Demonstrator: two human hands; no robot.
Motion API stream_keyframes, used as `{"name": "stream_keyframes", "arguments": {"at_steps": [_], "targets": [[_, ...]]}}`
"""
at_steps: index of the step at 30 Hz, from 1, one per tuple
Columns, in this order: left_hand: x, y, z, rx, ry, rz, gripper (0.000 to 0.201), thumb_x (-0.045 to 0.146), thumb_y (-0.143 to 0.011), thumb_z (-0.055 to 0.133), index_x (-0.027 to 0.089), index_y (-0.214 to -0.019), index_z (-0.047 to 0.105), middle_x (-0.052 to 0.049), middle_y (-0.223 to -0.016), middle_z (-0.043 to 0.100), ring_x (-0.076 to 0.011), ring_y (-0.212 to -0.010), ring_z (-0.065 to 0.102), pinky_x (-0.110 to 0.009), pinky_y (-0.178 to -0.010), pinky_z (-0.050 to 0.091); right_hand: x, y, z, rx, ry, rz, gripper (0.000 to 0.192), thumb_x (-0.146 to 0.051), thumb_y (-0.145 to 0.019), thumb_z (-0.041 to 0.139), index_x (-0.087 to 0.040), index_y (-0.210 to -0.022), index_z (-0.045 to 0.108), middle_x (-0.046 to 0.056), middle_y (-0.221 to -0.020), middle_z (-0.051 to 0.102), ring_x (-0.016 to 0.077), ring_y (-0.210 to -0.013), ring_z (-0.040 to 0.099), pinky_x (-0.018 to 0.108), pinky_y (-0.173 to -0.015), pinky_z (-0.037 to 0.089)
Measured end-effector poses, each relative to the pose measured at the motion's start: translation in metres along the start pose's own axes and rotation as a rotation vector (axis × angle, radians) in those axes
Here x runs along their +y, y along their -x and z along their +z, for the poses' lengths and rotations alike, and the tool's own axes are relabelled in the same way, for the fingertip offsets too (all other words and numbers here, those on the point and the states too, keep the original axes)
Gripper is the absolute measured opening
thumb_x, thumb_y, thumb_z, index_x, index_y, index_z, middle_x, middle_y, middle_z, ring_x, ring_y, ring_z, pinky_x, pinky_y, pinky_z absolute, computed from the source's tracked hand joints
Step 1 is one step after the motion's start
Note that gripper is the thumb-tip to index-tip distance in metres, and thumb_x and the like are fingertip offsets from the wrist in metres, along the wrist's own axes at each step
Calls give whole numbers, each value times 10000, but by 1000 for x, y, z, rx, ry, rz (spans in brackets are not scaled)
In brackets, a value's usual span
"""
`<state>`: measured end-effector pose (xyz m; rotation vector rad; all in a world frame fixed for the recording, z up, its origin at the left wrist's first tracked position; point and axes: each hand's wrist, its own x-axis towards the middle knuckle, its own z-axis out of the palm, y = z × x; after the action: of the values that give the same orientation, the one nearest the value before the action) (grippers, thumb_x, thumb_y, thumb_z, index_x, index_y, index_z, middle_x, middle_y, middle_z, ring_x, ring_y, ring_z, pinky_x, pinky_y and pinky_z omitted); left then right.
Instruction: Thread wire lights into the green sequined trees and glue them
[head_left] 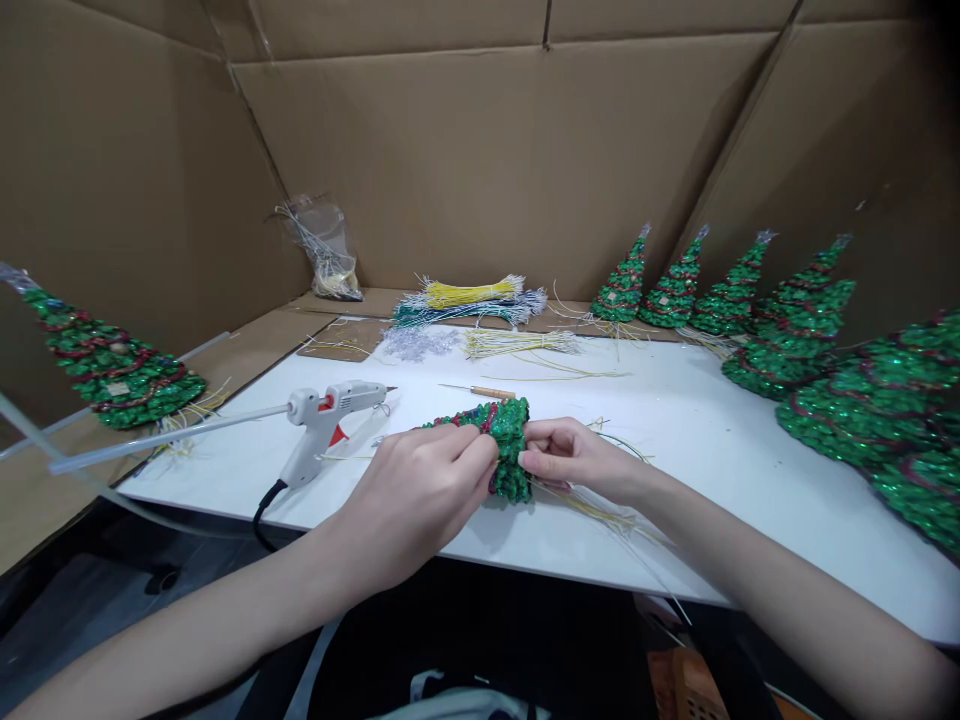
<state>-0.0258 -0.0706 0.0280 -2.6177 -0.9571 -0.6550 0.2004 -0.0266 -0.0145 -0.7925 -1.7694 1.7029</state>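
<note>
A small green Christmas tree ornament with red trim lies on its side on the white board, its base toward the right. My left hand is closed over the tree's body, thumb and fingers pinched near its side; part of the tree is hidden beneath it. At the base edge, my right hand grips the rim with thumb and fingers. Yellow and white wires trail from the base under my right wrist. An awl with a wooden handle lies just behind the tree.
A white glue gun with a long glue stick stands to the left. Wire bundles and clear star-like pieces lie at the back. Decorated trees stand at left and right. Cardboard walls enclose the board.
</note>
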Motion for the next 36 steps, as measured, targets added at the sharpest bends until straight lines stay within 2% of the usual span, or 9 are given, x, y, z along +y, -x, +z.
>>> {"name": "stream_keyframes", "arguments": {"at_steps": [4,10,13,17,19,22,26,32,36], "targets": [[3,-1,-1,-12,-54,34,168,136,-928,468,181,-779,532,7,-679,554,-148,-597,500,-285,-529,300,0,0,1,-11,-29,-15,386,-432,-832,696,-164,-677,465,-83,-546,386,50,-477,355,215,-463,246],[9,-10,-10,-92,-175,189,204,33,-885,420,181,-757,477,-25,-727,549,-180,-610,483,-315,-526,304,0,-1,5,-3,-109,-31,353,-407,-819,717,-157,-700,498,-90,-540,380,43,-464,336,213,-454,219],[9,-9,-10,-114,-146,144,176,56,-896,434,187,-789,482,-20,-755,558,-186,-626,506,-313,-526,308,0,-2,5,-9,-115,-38,316,-391,-829,711,-152,-729,530,-88,-551,387,42,-463,345,211,-451,223],[7,-1,-10,-125,-36,-33,59,202,-958,460,200,-948,518,8,-794,610,-175,-655,584,-293,-521,315,-1,-2,4,-4,-87,-24,305,-406,-834,703,-146,-766,559,-84,-556,394,42,-468,346,208,-453,236],[6,3,-13,-137,2,-109,93,263,-973,454,200,-975,524,17,-779,629,-166,-630,600,-287,-513,306,-1,-1,4,2,-73,-14,319,-420,-832,703,-143,-771,557,-81,-556,399,43,-471,349,207,-454,243],[5,5,-18,-181,25,-166,163,287,-985,426,197,-904,534,28,-703,622,-161,-569,590,-289,-501,276,-1,-1,4,11,-62,-3,339,-433,-828,703,-144,-763,539,-78,-556,404,44,-470,347,205,-449,242],[3,5,-16,-160,0,-120,184,262,-985,429,213,-846,539,34,-694,614,-169,-621,600,-291,-525,262,0,-2,4,5,-73,1,335,-420,-840,694,-151,-758,512,-79,-569,395,41,-471,341,202,-447,245],[4,0,-8,-83,-195,7,155,171,-917,520,208,-767,508,15,-692,573,-193,-622,548,-313,-557,257,0,-1,2,-13,-66,-14,350,-406,-839,696,-162,-705,485,-81,-563,376,46,-472,358,206,-453,262],[6,-1,-9,-94,-205,13,143,191,-929,516,206,-787,511,13,-704,581,-192,-614,555,-313,-545,235,0,-1,2,5,-40,-9,344,-420,-830,700,-154,-705,522,-77,-552,400,47,-468,359,211,-448,243]]}}
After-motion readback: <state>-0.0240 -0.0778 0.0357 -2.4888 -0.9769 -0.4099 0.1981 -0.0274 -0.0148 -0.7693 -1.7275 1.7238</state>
